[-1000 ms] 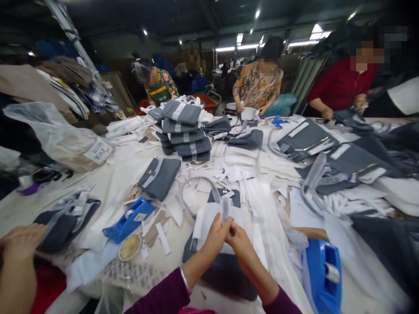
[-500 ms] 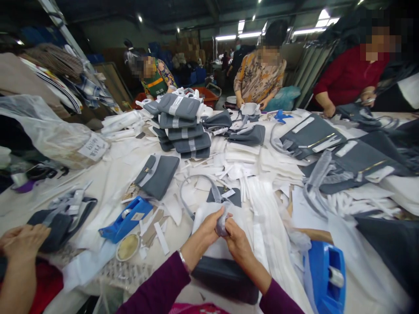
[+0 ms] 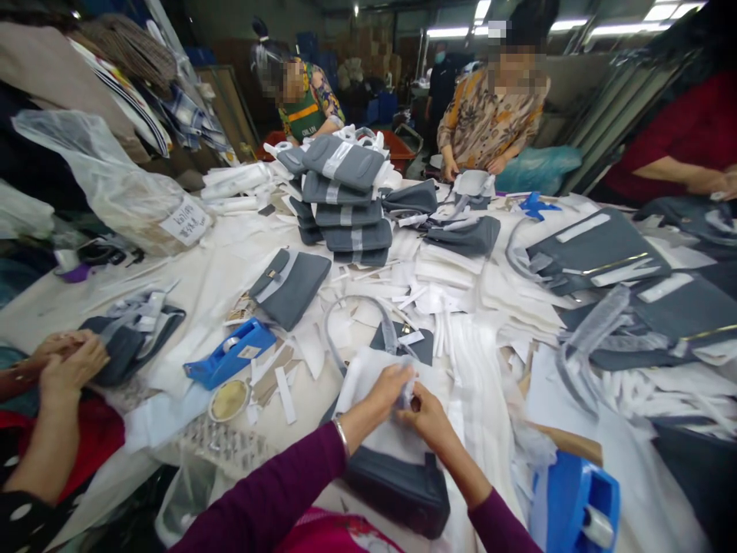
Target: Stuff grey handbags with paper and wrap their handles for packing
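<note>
Our left hand (image 3: 387,389) and right hand (image 3: 431,415) meet with fingertips nearly together, pinching translucent plastic wrap (image 3: 407,393) above a slate-grey handbag (image 3: 397,485). The handbag lies before us on the bench, white padding sheet (image 3: 368,369) across it. Blue tape dispensers (image 3: 230,355) sit to either side. Farther left, a clear plastic bag (image 3: 109,180) bears a handwritten label (image 3: 186,220), possibly "K01/019"; an opposite co-worker's green apron (image 3: 304,115) has lettering ending "LUN".

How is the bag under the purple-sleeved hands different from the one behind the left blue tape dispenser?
A white sheet partly covers the near bag; the other bag is mostly bare. Both hands are over the near bag; none touches the other bag. Both bags are dark grey.
</note>
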`<state>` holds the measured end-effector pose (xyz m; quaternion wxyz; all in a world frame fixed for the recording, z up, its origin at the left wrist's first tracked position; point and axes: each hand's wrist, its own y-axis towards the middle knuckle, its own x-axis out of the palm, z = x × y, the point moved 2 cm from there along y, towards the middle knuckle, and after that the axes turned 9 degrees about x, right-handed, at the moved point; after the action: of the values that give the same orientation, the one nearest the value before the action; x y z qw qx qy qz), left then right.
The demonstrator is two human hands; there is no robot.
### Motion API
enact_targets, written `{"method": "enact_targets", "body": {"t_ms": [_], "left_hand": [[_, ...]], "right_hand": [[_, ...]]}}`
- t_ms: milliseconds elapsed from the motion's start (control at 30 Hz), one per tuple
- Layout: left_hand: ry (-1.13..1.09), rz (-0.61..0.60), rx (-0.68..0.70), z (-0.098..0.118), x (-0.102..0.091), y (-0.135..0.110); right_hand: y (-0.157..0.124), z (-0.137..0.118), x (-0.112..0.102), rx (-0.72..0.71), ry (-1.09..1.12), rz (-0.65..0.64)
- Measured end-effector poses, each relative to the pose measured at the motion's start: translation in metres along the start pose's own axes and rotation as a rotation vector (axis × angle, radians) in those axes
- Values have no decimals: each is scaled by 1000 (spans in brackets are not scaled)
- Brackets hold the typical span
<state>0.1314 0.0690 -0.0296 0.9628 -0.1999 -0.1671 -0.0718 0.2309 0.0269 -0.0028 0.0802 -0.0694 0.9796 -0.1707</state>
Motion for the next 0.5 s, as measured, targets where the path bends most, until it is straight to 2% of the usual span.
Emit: {"method": "enact_targets", "body": {"t_ms": [67, 133, 233, 300, 367, 433, 500], "left_hand": [[88, 15, 126, -5, 2, -2], [77, 9, 143, -7, 4, -2], [-56, -15, -44, -6, 4, 3], [-101, -33, -159, -7, 4, 6], [-68, -20, -146, -8, 4, 8], [27, 25, -52, -10, 5, 6], [134, 25, 27, -10, 6, 2]], "right_hand": [[4, 6, -1, 166, 57, -36], [4, 8, -1, 200, 75, -9], [-2, 8, 0, -8, -8, 103], [-5, 8, 0, -110, -74, 127], [-3, 12, -1, -23, -113, 111], [3, 17, -4, 158, -94, 66], [8, 20, -5, 275, -42, 25]]}}
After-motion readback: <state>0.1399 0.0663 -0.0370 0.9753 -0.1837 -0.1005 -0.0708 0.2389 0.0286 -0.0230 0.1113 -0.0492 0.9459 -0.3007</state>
